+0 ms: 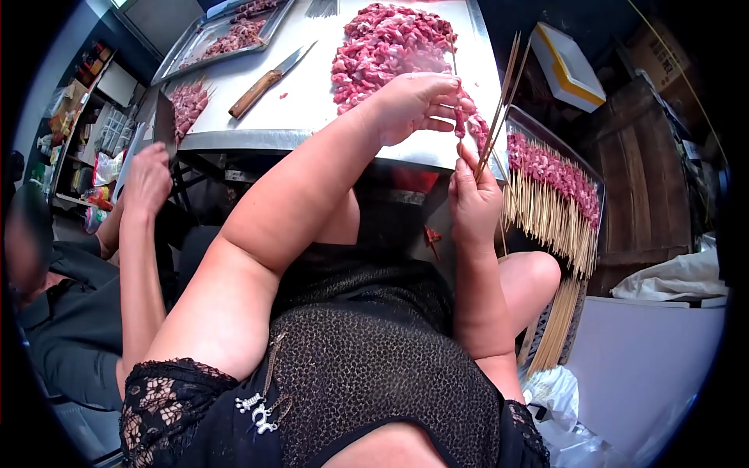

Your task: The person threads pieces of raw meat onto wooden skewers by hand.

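My right hand (476, 204) is closed around several bamboo skewers (505, 101). One of them points up toward my left hand and carries small pieces of raw meat (459, 123). My left hand (421, 108) is at that skewer, its thumb and forefinger pinched at the meat near the upper part and its other fingers loosely curled. Just beyond lies a large heap of cut pink meat (386, 47) on the white table (300, 117). Right of my hands, a tray (599, 191) holds rows of finished meat skewers (554, 183).
A wooden-handled knife (261, 90) lies on the table, near a metal tray (175, 69) of meat. At left, a co-worker's hand (148, 178) grips a cleaver (164, 118) beside more skewered meat (189, 105). Bare skewers (558, 324) are bundled by my right knee. A white-yellow box (566, 66) stands right.
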Motion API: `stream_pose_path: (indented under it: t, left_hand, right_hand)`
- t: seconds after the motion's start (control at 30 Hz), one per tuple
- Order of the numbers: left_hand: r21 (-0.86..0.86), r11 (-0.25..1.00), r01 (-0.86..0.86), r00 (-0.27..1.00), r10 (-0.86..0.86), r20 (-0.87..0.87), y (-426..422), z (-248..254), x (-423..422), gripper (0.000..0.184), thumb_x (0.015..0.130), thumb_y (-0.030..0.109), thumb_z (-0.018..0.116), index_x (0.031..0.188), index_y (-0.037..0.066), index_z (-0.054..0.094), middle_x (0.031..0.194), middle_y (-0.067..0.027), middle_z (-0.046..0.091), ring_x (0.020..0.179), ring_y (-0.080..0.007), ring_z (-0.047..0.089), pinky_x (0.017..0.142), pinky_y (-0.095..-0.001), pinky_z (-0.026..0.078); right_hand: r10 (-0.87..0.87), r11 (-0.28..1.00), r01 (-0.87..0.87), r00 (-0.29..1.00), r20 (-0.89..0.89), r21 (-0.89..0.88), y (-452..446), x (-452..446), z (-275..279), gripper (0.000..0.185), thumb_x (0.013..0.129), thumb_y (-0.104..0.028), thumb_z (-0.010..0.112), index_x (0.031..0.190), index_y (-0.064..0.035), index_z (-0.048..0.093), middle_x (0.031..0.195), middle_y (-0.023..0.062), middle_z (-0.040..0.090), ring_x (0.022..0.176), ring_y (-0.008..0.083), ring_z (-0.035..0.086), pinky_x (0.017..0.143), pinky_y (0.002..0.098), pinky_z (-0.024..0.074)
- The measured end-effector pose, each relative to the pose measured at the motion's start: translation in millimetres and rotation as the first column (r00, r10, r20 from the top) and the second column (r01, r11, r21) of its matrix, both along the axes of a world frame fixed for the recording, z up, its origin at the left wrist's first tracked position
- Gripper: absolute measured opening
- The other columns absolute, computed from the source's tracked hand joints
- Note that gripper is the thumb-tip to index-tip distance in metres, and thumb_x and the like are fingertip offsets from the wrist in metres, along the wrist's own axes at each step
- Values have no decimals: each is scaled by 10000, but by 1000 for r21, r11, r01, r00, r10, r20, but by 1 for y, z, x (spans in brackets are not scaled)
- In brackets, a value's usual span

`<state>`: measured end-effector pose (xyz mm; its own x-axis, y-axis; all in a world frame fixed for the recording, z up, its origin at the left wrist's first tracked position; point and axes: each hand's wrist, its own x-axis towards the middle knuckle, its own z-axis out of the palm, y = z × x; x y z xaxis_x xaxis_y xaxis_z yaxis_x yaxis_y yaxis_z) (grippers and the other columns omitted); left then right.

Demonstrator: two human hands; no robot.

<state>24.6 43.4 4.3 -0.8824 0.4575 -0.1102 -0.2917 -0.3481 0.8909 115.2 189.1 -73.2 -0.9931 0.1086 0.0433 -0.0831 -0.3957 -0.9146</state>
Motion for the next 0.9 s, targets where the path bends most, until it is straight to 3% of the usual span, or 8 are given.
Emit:
stream_pose_path:
  t: [0.27,0.3,0.43,0.53,0.6,0.67,0.8,0.9]
  left_hand:
    - [85,973,-213,974,218,-60,9,-10,0,205,930,168,504,1032,-3,552,903,-116,644,861,-218,636,780,-360,543]
    - [125,963,-240,969,246,-31,11,-11,0,189,928,150,505,1025,-8,537,827,-78,618,755,-183,625,755,-360,556]
    - [180,928,-325,944,329,7,13,-13,-4,220,942,132,464,1095,-26,471,791,-46,549,634,-106,550,760,-360,564]
    - [163,907,-388,919,394,-11,9,-9,-9,223,955,115,410,1120,-31,442,779,-39,534,622,-95,537,765,-371,563]
    - [203,865,-459,885,465,16,4,-2,-16,218,956,76,344,1125,-32,429,771,-42,523,578,-113,527,776,-381,560]
    - [241,791,-563,824,561,82,0,4,-19,182,929,58,385,958,-43,534,886,-144,584,735,-237,612,638,-343,561]
    - [205,763,-613,770,635,-61,-33,-3,-46,211,957,141,398,962,-11,544,911,-147,601,727,-225,629,625,-308,551]
    - [172,744,-646,749,661,-42,-42,0,-48,246,959,218,434,971,-2,544,878,-134,610,706,-215,630,665,-291,538]
  right_hand:
    - [92,992,-90,996,-22,86,2,1,-2,247,918,-73,513,1143,-1,584,647,-50,476,535,17,394,478,154,315]
    - [98,989,-94,995,-35,119,2,1,-2,246,921,-70,504,1143,0,583,646,-49,475,535,18,395,478,155,315]
    - [123,984,-120,992,-12,132,-3,3,2,247,921,-72,504,1145,-4,583,646,-54,473,531,14,392,475,153,315]
    - [177,981,-180,983,44,69,-4,4,5,239,920,-79,508,1135,-11,589,650,-61,475,523,7,386,467,147,313]
    - [227,973,-229,970,82,16,-6,7,5,232,919,-86,513,1126,-19,592,652,-66,476,517,2,383,458,140,311]
    - [249,968,-250,963,101,-4,-6,8,4,229,917,-87,516,1123,-21,593,652,-68,476,516,1,383,456,138,307]
    - [279,958,-286,945,173,17,-2,17,0,227,914,-90,523,1120,-24,594,652,-73,475,514,-1,385,452,136,296]
    - [267,961,-276,949,165,32,1,23,1,220,914,-83,521,1113,-23,595,653,-76,469,517,-2,374,452,138,284]
